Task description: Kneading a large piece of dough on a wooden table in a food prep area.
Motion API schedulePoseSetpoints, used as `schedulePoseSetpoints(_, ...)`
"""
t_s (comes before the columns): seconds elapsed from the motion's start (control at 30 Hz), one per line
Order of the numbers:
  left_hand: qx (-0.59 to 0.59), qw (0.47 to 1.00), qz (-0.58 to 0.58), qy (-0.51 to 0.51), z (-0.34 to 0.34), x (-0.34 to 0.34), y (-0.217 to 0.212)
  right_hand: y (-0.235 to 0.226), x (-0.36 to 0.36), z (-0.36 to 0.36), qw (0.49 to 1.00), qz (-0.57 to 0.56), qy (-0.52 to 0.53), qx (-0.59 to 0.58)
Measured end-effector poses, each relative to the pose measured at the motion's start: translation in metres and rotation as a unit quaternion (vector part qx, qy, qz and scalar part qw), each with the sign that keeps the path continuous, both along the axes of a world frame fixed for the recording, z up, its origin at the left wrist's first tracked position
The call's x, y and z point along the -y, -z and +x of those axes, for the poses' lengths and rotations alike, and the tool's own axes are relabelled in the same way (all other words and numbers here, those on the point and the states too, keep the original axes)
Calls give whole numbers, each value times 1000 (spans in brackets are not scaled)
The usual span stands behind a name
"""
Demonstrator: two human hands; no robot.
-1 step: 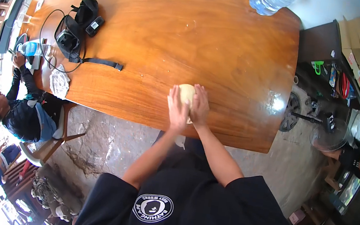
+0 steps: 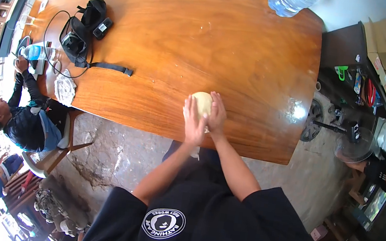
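Observation:
A smooth, pale cream dough ball (image 2: 202, 103) rests at the near edge of the wooden table (image 2: 164, 42), straight ahead of me. Along its left side lies my left hand (image 2: 195, 121), fingers together and pointing away from me. My right hand (image 2: 217, 114) presses against the right side. The two palms hold the ball between them, with the thumbs close together on its near side. The ball's top and far rim show; its lower near part is hidden by the hands. A small pale scrap shows below the wrists, too small to make out.
At the table's left lie a black pouch (image 2: 73, 42) with strap and cable, a crumpled plastic bag (image 2: 64, 88) and a water bottle (image 2: 35, 52). A large clear jug (image 2: 292, 0) stands far right. One person (image 2: 25, 121) sits left; another stands right, by a fan (image 2: 355, 143).
My hands and the dough ball have shifted slightly right and toward me. A little more of the ball's top shows between the fingers.

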State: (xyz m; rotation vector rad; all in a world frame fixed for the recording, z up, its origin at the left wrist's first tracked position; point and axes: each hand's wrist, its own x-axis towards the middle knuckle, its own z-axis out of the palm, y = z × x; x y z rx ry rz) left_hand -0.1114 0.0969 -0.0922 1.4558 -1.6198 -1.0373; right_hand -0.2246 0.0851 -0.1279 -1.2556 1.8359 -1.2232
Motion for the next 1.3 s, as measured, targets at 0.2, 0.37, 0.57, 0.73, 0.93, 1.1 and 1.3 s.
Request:
schedulePoseSetpoints(0.2,-85,986,141,-33,72,14,-23,-23,-27,-75,997,15,72,28)
schedulePoseSetpoints(0.37,-81,994,42,-67,85,67,-14,-16,-32,-105,994,41,96,-22)
schedulePoseSetpoints(0.57,12,998,2,68,36,45,13,-38,-22,-17,987,-36,78,-139)
schedulePoseSetpoints(0.73,-146,989,30,-14,37,32,17,-21,-31,-24,994,80,-12,77)
schedulePoseSetpoints(0.93,-184,959,153,-155,-1,14,33,4,-18,23,980,59,118,149)
schedulePoseSetpoints(1.1,-602,687,377,-153,101,3,36,-118,-46,40,896,154,-254,329)
schedulePoseSetpoints(1.3,-632,644,367,-229,62,-3,42,-67,7,-29,992,-40,-99,73)
